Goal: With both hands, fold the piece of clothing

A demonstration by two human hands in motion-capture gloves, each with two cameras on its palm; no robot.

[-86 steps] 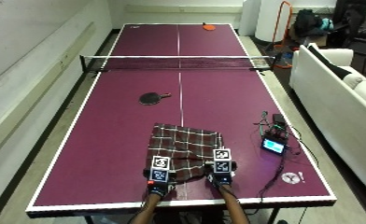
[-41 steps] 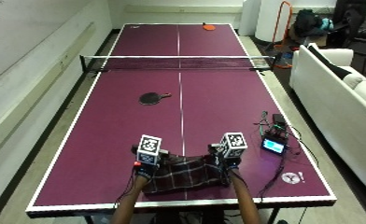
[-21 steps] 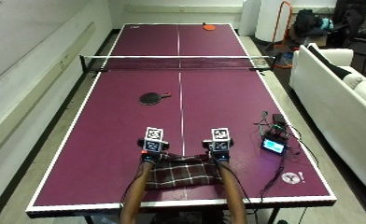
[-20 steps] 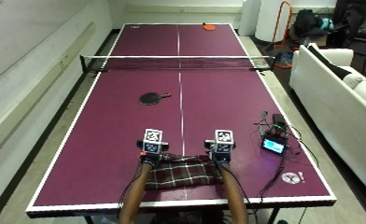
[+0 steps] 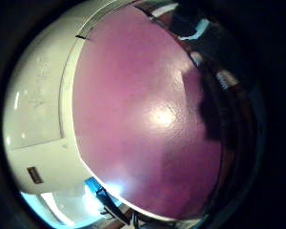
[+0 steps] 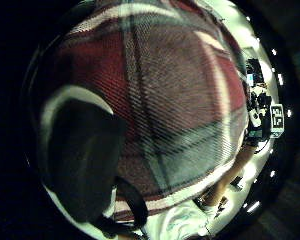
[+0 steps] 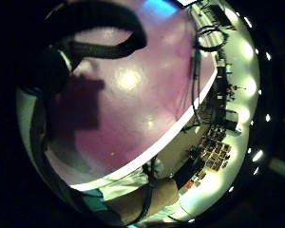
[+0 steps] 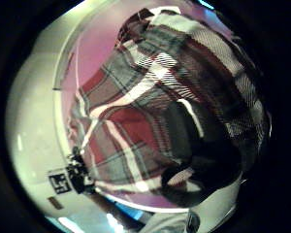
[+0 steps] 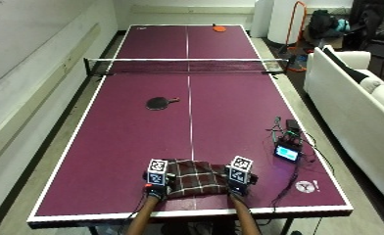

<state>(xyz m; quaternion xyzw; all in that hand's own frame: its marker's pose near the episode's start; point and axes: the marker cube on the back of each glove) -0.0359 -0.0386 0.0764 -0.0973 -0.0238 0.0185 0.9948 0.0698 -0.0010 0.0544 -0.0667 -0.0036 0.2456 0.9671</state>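
Plaid garment (image 9: 195, 178), folded into a compact band, lying on the purple tabletop (image 9: 127, 142) close to its near edge and astride the white centre line. A narrow strip of bare tabletop separates the garment's near edge from the white border line; its far edge runs roughly parallel to that border.

Left hand (image 9: 156, 182) at the garment's left end and right hand (image 9: 239, 178) at its right end, both down on the cloth. In the left thumb side palm view the plaid weave (image 6: 180, 100) fills the field with a dark gloved finger (image 6: 85, 160) lying across it. In the right thumb side palm view the cloth (image 8: 150, 111) shows rumpled folds and a dark finger (image 8: 203, 160) curled over its edge. The right hand therefore appears to grip the fabric. Whether the left hand pinches or merely presses cannot be told.

Open tabletop extends from the garment's far edge to the net (image 9: 187, 65), interrupted only by a dark paddle (image 9: 159, 103) left of the centre line, well apart from the garment. A small device with a lit screen (image 9: 287, 152) and its cables lie near the right edge, clear of the right hand. An orange paddle (image 9: 219, 28) rests near the far edge.
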